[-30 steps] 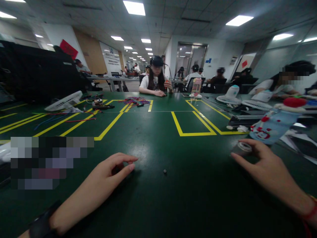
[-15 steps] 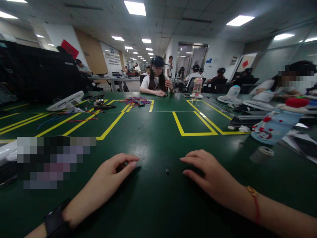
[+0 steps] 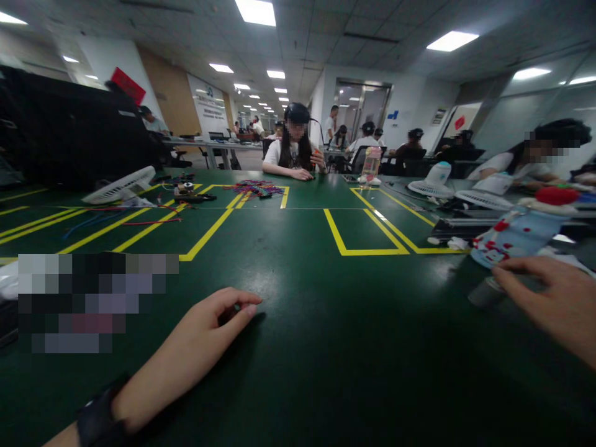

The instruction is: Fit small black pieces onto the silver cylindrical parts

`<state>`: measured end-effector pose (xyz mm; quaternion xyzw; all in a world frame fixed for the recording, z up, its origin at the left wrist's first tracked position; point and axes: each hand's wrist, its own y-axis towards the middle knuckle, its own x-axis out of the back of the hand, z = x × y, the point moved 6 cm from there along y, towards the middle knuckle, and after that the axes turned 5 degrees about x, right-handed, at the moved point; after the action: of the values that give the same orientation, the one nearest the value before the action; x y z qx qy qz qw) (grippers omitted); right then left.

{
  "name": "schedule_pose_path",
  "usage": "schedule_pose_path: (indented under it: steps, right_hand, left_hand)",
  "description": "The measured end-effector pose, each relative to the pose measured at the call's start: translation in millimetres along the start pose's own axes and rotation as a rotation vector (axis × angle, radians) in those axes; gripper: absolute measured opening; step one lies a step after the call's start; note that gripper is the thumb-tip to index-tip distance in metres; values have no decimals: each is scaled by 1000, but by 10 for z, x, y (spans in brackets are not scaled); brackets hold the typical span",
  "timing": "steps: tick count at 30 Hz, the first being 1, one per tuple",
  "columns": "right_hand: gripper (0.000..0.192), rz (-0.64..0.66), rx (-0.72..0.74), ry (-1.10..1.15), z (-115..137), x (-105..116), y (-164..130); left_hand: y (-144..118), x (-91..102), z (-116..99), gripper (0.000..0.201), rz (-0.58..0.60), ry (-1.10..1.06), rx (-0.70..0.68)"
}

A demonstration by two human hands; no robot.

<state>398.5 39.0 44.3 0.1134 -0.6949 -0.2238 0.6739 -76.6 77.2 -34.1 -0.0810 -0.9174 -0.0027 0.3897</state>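
bare green table (image 3: 335,347) between the hands, small cup (image 3: 484,292) and patterned bottle (image 3: 512,239) crowding right edge

Fans (image 3: 121,185), wire pile (image 3: 257,188), pink bottle (image 3: 370,165) on far tbl

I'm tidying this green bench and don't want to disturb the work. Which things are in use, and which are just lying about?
In use:
left hand, pinching something too small to tell
right hand, at the small jar

Lying about:
desk fan
wire bundle
patterned bottle
pink cup
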Motion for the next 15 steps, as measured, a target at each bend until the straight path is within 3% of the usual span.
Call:
schedule_pose_path:
  steps: [2,4,7,11,15]
  right_hand:
    - [41,84,-125,-8,-309,-68,-62]
    - [44,125,-207,35,-422,-119,-117]
    - [43,133,-266,85,-393,-137,-134]
    - [37,141,-233,106,-308,-103,-106]
    - [47,153,-253,87,-327,-65,-89]
  left_hand:
    - [-10,-12,-3,36,2,12,-2]
    - [-19,-18,0,36,7,6,5]
    - [-23,-20,4,36,16,-4,14]
    - [-15,-11,-4,33,22,-14,2]
    - [-13,-1,-9,33,23,-13,0]
